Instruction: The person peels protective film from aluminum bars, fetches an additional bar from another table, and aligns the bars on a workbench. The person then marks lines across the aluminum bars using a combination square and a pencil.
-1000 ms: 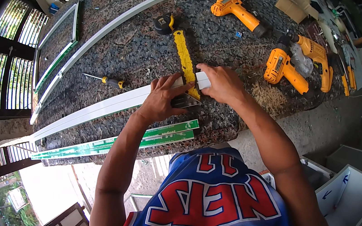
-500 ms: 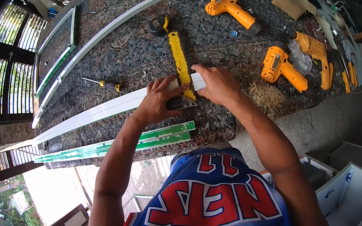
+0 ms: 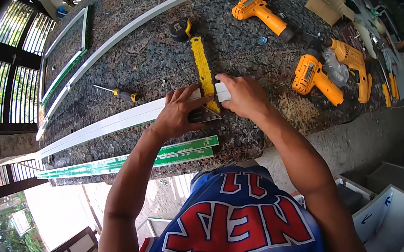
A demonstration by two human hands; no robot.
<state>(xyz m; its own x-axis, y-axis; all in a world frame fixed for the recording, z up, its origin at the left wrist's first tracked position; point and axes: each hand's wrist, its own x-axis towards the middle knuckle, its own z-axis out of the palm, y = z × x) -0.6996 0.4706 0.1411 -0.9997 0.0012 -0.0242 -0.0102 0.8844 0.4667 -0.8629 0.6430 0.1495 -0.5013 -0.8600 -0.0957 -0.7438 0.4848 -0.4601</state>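
A long white bar [image 3: 127, 114] runs across the near side of the workbench. Over its right end lies the worn yellow blade of a try square [image 3: 201, 63], with the square's darker stock against the bar's near side. My left hand [image 3: 177, 113] clamps square and bar together, its index finger on the blade and its thumb by the stock. Just right of the blade, my right hand [image 3: 247, 99] grips a short white end in line with the bar. Whether that end is one piece with the bar cannot be told, since blade and fingers cover the join.
Beyond the blade sits a tape measure [image 3: 179, 29]. A screwdriver [image 3: 122, 94] lies left. Orange drills [image 3: 260, 15] and sawdust [image 3: 298, 109] are at the right. Green-filmed strips [image 3: 177, 157] lie nearest me; a long pale bar [image 3: 139, 20] and a frame [image 3: 85, 29] lie farther off.
The view has shifted very slightly. Both hands keep the same hold on the bar and the try square.
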